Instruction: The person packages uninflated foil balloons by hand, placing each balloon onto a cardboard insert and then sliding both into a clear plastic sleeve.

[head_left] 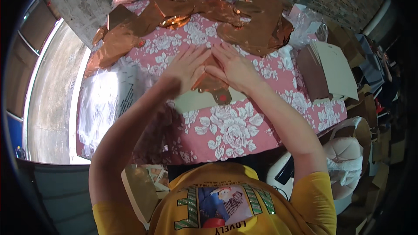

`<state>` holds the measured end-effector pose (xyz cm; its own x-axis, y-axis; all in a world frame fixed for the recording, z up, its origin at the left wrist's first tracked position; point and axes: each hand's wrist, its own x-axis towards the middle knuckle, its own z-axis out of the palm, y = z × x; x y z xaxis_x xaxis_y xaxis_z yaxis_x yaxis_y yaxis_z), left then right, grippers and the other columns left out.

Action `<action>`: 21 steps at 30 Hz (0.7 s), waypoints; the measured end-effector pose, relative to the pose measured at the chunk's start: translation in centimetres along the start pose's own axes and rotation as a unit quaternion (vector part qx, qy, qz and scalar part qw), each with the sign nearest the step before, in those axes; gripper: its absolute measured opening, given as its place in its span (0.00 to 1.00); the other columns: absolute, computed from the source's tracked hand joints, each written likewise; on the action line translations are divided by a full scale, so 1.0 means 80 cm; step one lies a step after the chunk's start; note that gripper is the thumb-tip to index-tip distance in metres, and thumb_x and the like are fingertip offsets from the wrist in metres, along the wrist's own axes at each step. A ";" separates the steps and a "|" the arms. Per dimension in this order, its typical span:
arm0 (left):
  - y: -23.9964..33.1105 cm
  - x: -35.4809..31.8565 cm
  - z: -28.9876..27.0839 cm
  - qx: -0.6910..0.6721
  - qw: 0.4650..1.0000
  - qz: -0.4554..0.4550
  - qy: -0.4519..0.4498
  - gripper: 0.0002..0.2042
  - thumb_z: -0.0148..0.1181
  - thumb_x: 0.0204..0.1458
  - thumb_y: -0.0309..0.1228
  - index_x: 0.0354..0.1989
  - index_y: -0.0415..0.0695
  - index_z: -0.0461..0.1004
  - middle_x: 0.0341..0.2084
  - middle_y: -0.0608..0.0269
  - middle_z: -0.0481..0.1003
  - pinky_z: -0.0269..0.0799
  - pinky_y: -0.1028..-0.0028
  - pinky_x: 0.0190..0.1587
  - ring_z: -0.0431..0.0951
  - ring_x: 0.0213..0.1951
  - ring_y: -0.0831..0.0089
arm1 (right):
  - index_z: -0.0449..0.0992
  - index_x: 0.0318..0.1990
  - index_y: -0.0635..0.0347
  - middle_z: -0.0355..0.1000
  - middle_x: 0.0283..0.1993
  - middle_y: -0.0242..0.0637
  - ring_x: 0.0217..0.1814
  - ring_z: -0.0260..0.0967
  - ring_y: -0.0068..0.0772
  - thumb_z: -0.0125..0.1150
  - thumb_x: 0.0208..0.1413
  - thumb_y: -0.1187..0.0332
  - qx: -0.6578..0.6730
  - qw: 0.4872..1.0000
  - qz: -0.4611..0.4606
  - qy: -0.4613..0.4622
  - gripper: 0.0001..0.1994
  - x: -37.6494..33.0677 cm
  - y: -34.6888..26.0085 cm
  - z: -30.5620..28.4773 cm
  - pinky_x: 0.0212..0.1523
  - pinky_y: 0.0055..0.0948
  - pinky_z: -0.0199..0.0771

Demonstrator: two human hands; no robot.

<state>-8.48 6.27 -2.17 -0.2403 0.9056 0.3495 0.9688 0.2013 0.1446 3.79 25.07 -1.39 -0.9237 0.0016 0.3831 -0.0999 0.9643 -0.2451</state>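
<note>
we press both palms flat, fingers spread and gripping nothing, left hand [188, 67] and right hand [233, 67] on a copper foil piece [212, 85] lying on a cream card [196, 100] on the flowered surface [235, 130]. pressing unevenly could crease the thin foil or slide it off the card.

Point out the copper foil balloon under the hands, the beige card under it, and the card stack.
foil balloon [212, 82], head view, its shiny middle.
beige card [191, 101], head view, left end.
card stack [335, 72], head view, top sheet.

Table [226, 135], pink floral cloth: copper foil heap [226, 13], cream card [196, 100], card stack [331, 69].
</note>
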 end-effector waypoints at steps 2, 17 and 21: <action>-0.007 -0.001 0.004 0.009 1.000 0.002 -0.009 0.26 0.41 0.66 0.40 0.70 0.43 0.56 0.70 0.50 0.55 0.45 0.59 0.72 0.53 0.70 0.50 | 0.64 0.64 0.67 0.62 0.68 0.51 0.74 0.52 0.51 0.48 0.61 0.40 -0.014 1.000 -0.015 -0.001 0.37 0.004 0.002 0.003 0.72 0.40 0.54; 0.007 -0.003 -0.006 0.018 0.998 -0.030 -0.043 0.26 0.36 0.67 0.45 0.70 0.49 0.57 0.71 0.55 0.53 0.44 0.61 0.72 0.51 0.71 0.53 | 0.67 0.63 0.61 0.73 0.53 0.48 0.53 0.72 0.48 0.58 0.60 0.60 0.000 0.990 0.142 0.011 0.26 -0.103 -0.022 -0.074 0.54 0.41 0.71; 0.007 0.000 -0.004 0.012 1.000 -0.015 -0.012 0.25 0.38 0.66 0.44 0.69 0.48 0.59 0.70 0.55 0.55 0.46 0.61 0.72 0.52 0.71 0.52 | 0.67 0.62 0.63 0.71 0.48 0.53 0.51 0.70 0.55 0.61 0.56 0.58 0.110 0.966 0.230 0.033 0.28 -0.098 -0.035 -0.061 0.52 0.45 0.71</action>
<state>-7.94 6.26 -1.80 -0.2673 0.9082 0.3221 0.9626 0.2366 0.1318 13.12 23.67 0.64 -0.8644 0.4407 0.2420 0.2333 0.7780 -0.5834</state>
